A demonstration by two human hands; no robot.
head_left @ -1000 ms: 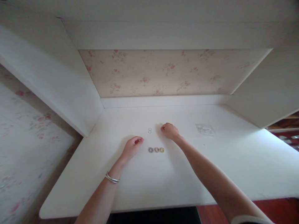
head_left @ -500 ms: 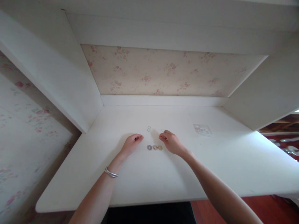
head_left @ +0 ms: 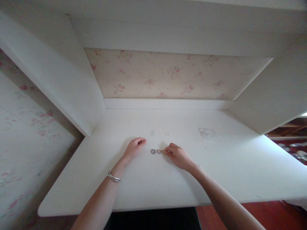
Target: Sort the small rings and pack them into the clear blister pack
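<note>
Three small rings lie in a row on the white desk (head_left: pixel 153 182): a grey ring (head_left: pixel 153 151), a brownish ring (head_left: pixel 159 151) and a yellow ring (head_left: pixel 164 151) at the right end. My right hand (head_left: pixel 177 155) pinches the yellow ring with its fingertips. My left hand (head_left: pixel 134 148) rests on the desk left of the row, fingers curled, with nothing visible in it; a silver bangle (head_left: pixel 114 176) is on that wrist. Farther back lie two thin clear rings (head_left: pixel 152 132) touching each other and a single clear ring (head_left: pixel 167 134).
A small clear plastic bag (head_left: pixel 207 133) lies at the back right of the desk. White side panels (head_left: pixel 72 92) and a shelf above enclose the desk; floral wallpaper (head_left: pixel 168 76) covers the back. The front edge runs near my forearms.
My right hand drew back from the far clear ring, leaving it on the desk, and came down onto the yellow ring at the row's right end. My left hand stayed put.
</note>
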